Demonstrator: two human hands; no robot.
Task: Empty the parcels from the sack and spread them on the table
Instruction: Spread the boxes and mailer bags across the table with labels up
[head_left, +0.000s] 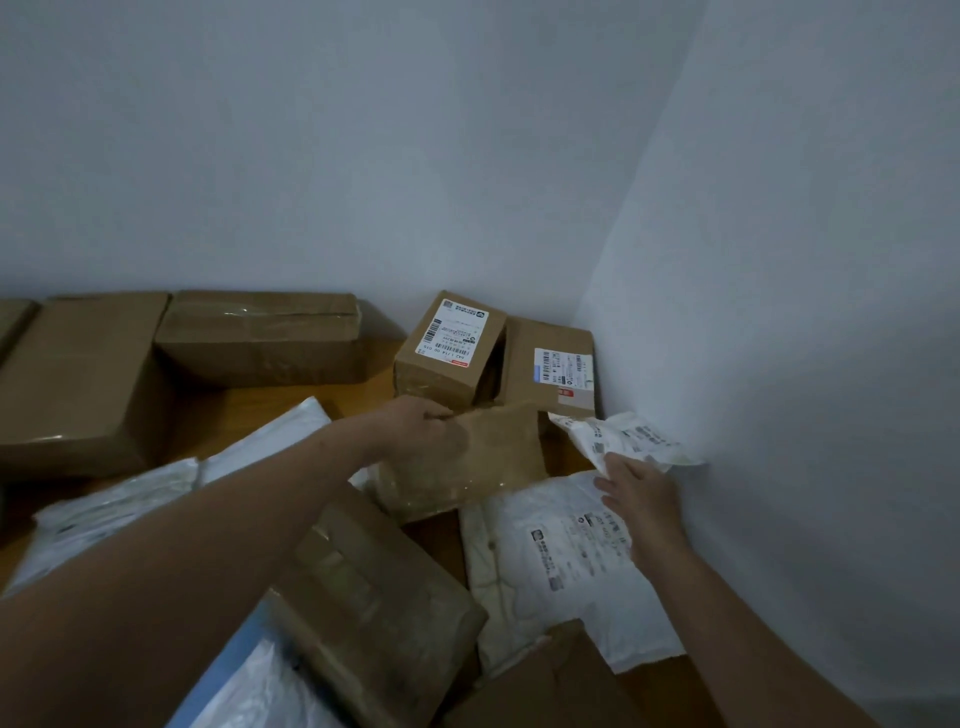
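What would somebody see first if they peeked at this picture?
Two bare arms reach over a messy heap of parcels on the wooden table. The left hand grips a taped brown parcel in the middle, while the right hand touches a crumpled white bag by the right wall. Behind them, a small labelled box stands near the corner.

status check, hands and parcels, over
Left hand grips brown parcel by its top edge. Right hand open over white mailer. Labelled boxes crowd the corner behind.
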